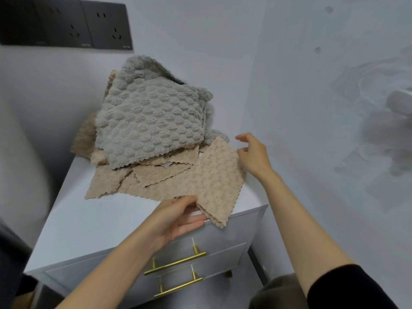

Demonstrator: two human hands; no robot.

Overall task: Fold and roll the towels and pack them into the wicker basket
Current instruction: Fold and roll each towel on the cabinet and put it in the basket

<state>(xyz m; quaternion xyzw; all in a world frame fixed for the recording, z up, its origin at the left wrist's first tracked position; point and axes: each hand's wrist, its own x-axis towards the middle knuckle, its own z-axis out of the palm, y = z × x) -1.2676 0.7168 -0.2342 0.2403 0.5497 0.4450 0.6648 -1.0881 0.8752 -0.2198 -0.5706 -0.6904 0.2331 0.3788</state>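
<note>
A heap of textured towels lies on the white cabinet top (89, 219). Grey towels (151, 121) sit on top of several beige ones. One beige towel (214, 177) spreads toward the cabinet's front right corner, its lower corner hanging over the edge. My left hand (178, 219) pinches that lower corner between thumb and fingers. My right hand (252, 155) hovers with loosely curled fingers at the towel's right edge; whether it touches the cloth I cannot tell. No wicker basket is in view.
The cabinet has two drawers with brass bar handles (176, 262). Dark wall sockets (66, 23) sit at the upper left. Grey floor lies to the right, with a pale blurred object (399, 103) at the far right edge.
</note>
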